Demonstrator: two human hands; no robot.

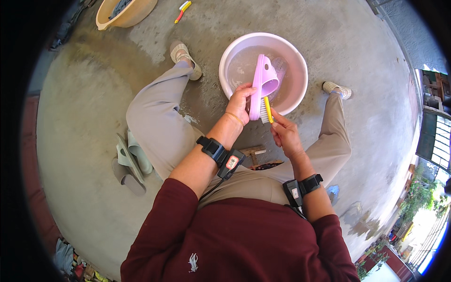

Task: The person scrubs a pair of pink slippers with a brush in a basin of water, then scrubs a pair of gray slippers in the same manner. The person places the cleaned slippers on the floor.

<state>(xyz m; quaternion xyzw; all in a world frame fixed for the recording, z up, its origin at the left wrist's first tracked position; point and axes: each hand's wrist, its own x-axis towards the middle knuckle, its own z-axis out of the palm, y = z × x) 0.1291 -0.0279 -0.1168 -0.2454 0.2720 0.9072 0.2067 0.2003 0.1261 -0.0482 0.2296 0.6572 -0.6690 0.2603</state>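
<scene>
My left hand (240,101) grips a lilac slide sandal (260,84) by its sole, tilted on its side above a pink plastic basin (225,67). In my right hand (287,132) is a scrubbing brush with a yellow back (268,110). Its white bristles (263,112) meet the footbed near the end closest to me. Cloudy water (243,61) stands in the basin. Another sandal (280,68), pale and translucent-looking, lies partly in that water behind the held one, which hides some of it.
Several slippers (129,164) lie on the concrete floor (84,141) at left. A second brush (182,12), red and yellow, rests beyond the basin. The tan tub (135,14) at upper left holds dark cloth (119,7). Beneath me is a low wooden stool (254,153).
</scene>
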